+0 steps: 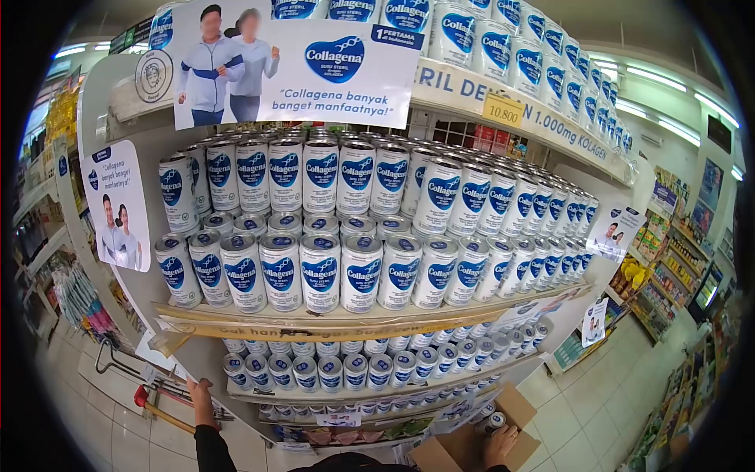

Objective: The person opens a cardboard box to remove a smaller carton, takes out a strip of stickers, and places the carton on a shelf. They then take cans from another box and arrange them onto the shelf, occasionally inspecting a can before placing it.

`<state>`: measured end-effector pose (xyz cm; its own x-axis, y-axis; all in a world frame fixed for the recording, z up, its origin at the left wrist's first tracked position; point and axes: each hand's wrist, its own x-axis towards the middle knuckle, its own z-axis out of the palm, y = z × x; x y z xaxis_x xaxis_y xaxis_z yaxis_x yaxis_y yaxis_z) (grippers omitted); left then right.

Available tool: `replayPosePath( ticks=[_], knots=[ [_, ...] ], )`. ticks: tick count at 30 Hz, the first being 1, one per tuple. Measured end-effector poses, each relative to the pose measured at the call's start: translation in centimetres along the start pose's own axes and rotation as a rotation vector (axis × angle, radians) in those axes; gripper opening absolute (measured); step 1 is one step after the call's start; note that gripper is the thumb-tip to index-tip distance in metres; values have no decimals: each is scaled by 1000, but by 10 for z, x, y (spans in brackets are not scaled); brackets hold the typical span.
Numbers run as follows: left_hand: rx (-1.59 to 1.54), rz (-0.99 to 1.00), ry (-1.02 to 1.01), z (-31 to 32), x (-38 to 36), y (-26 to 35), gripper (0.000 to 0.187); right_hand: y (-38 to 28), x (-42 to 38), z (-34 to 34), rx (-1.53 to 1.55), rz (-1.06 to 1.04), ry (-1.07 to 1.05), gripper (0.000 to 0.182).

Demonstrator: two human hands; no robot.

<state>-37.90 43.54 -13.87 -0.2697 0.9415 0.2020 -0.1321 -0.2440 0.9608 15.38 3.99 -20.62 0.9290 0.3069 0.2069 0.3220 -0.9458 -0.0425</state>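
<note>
My left hand (202,399) is low on the left, its fingers curled at the edge of the display shelf's side panel (174,368). On the lower right, my right hand (501,447) reaches into an open cardboard box (515,407). Its fingers are bent around a white and blue can (495,421), partly covered by the hand. Other cans beside it in the box are only partly visible. In front of me, stacked milk cans (319,275) with blue heart labels fill the middle shelf in two layers.
More cans stand on the top shelf (495,47) and the lower shelf (330,376). A large poster (338,75) hangs in front above, with a price tag (503,110) nearby. A red and yellow handled tool (161,409) is on the left. Stocked shelves (668,259) line the right aisle.
</note>
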Motion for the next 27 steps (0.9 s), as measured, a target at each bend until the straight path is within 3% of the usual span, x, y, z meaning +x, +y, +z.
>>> replayPosePath(
  ticks=[3,5,11,15,18,20,23,25,27],
  knots=[
    [-21,-1,13,-2,2,-7,37,4,-3,32,-86,-8,14,22],
    [2,63,18,1,0,-3,36,6,-10,50,-226,-141,79,17],
    [56,59,19,-4,1,-8,37,-12,-22,24,-201,-49,21,12],
    [96,63,-12,-8,3,-12,33,-14,-24,14,-293,-102,29,12],
    [30,69,-6,-5,3,-12,34,-6,-16,15,-242,-27,49,14],
    [-15,70,40,2,-1,-2,35,-1,-13,8,-203,-50,135,23],
    [71,14,-1,-7,2,-13,36,-22,-20,-65,-70,21,202,38],
    [48,-31,24,-4,-4,1,38,-55,-24,-163,114,244,-108,51],
    [41,12,-89,-5,-4,-1,41,-43,-18,-184,126,-19,505,41]
  ],
)
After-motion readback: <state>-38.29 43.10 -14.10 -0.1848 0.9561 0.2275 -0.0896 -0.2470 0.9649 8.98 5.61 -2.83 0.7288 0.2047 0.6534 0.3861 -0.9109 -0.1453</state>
